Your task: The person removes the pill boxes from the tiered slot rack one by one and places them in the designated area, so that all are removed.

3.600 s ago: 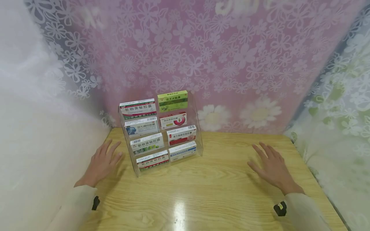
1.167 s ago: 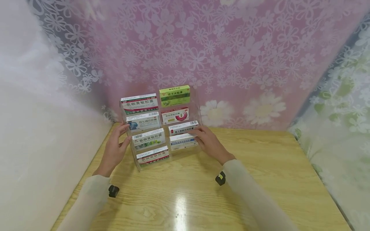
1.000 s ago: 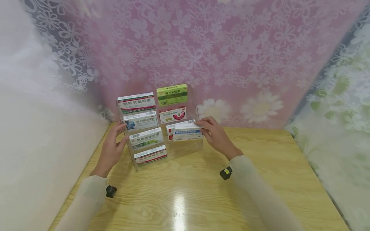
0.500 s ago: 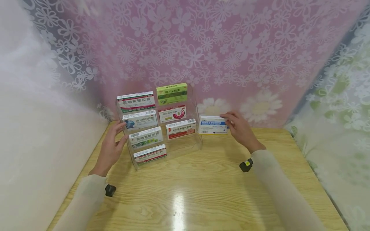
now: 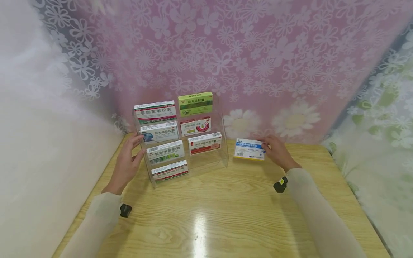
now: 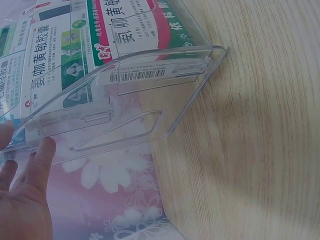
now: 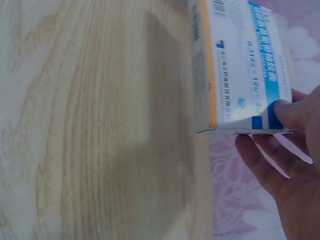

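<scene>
1. Head view: the blue-and-white box (image 5: 250,149) has shifted a little farther right since half a second ago and leans back more; in the earliest frame it sat in the lowest right compartment of the clear rack (image 5: 206,165). It is now beyond the rack's right side, apart from it. The rack's left column holds four boxes, its right column three — a green box (image 5: 195,104) at the top, a box with pink rings (image 5: 195,127) below it, then a red-and-white box (image 5: 205,143). The right hand (image 5: 278,152) pinches the blue-and-white box by its right end, arm stretched over the table (image 5: 206,204). The left hand (image 5: 124,165) stays at the rack's left side, thumb and forefinger spread apart.

2. Left wrist view: two boxes show behind the rack's clear side panel, the lower one red, green and white (image 6: 145,27). The left hand's relaxed fingertips touch the panel.

3. Right wrist view: the right thumb presses the printed face, fingers behind the box — whether its lower edge meets the table, I cannot tell.
</scene>
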Demonstrator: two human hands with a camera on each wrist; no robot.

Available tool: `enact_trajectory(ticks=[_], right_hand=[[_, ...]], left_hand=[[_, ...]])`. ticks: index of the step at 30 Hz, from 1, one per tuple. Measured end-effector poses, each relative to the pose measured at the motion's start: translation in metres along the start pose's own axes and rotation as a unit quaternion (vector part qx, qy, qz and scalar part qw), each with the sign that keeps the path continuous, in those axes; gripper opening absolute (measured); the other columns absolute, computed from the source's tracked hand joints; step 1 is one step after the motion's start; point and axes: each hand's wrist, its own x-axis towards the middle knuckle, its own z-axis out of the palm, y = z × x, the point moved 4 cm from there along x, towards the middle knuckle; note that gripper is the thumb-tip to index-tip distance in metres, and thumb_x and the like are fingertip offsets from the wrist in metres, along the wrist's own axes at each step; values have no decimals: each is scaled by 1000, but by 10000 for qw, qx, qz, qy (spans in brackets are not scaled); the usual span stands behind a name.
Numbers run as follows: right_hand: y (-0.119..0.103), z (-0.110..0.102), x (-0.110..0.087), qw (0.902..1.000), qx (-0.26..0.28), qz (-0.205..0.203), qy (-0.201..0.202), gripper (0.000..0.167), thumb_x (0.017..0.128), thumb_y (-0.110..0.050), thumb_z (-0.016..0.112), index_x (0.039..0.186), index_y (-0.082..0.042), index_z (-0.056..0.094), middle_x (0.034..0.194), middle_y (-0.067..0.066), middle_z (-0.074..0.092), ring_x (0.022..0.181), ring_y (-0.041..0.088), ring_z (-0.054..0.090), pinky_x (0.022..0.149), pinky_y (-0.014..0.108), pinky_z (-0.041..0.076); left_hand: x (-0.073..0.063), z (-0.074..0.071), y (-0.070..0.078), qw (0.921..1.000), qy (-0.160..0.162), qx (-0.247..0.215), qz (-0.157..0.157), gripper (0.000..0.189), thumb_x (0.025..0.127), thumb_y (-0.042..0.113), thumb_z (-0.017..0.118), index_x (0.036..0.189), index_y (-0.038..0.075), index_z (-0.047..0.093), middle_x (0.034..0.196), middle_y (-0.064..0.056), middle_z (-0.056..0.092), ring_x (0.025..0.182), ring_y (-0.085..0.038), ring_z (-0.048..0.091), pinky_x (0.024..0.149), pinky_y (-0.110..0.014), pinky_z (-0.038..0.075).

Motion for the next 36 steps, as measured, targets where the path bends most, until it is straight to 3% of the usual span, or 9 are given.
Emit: enact_trajectory(ticks=[5, 8, 11, 19, 22, 25, 29, 36], right_hand=[[16, 16, -1, 9956, 147, 526, -762, 38, 113, -4, 54, 150, 0, 64, 142, 29, 62, 110, 38, 62, 86, 50, 51], [22, 23, 0, 9934, 169, 710, -889, 39, 115, -4, 51, 152, 1, 61, 147, 32, 59, 117, 41, 62, 92, 56, 53], [26, 28, 2, 9938, 139, 774, -792, 40, 115, -4, 49, 153, 2, 60, 145, 34, 59, 118, 43, 62, 95, 59, 52], [35, 38, 1, 9955, 91, 797, -503, 40, 115, -4, 50, 153, 3, 59, 143, 34, 60, 113, 43, 64, 89, 55, 52], [38, 40, -1, 9953, 103, 845, -455, 41, 115, -5, 49, 154, 3, 57, 148, 35, 57, 118, 46, 65, 92, 59, 55], [36, 38, -3, 9964, 56, 817, -218, 40, 115, -7, 50, 153, 2, 57, 153, 33, 53, 129, 49, 61, 104, 66, 53], [15, 27, 1, 9977, 323, 537, 246, 40, 116, -13, 53, 154, -1, 58, 153, 29, 54, 135, 48, 55, 111, 69, 50], [-63, 13, 21, 9932, 812, -384, 744, 42, 112, -18, 65, 152, -7, 61, 147, 21, 59, 134, 45, 61, 104, 62, 60]], left_hand=[[1, 1, 1, 10000, -15, -28, -40, 53, 114, 10, 58, 165, 10, 43, 178, -22, 26, 152, -51, 47, 101, -72, 57], [1, 2, 2, 10000, -15, -15, -66, 53, 114, 10, 58, 165, 10, 43, 178, -22, 26, 152, -51, 47, 102, -72, 57], [1, 2, 3, 10000, -9, -18, -68, 53, 114, 10, 58, 165, 10, 43, 178, -21, 26, 152, -51, 46, 102, -72, 57], [1, 4, 4, 10000, 21, -31, 26, 53, 113, 9, 58, 164, 10, 44, 177, -24, 27, 151, -52, 47, 101, -73, 56], [1, 4, 3, 10000, 29, -5, 24, 52, 114, 9, 58, 164, 10, 44, 177, -24, 27, 151, -52, 47, 100, -73, 57], [2, 4, 3, 10000, 1, 0, 4, 52, 114, 10, 58, 164, 10, 44, 177, -24, 27, 151, -51, 47, 100, -72, 57], [1, 3, 2, 10000, -36, 21, -13, 53, 114, 11, 57, 166, 11, 42, 178, -23, 25, 152, -52, 46, 100, -73, 57], [0, 1, -2, 10000, -21, 29, -66, 53, 115, 12, 56, 166, 11, 42, 179, -19, 25, 152, -51, 46, 101, -73, 56]])
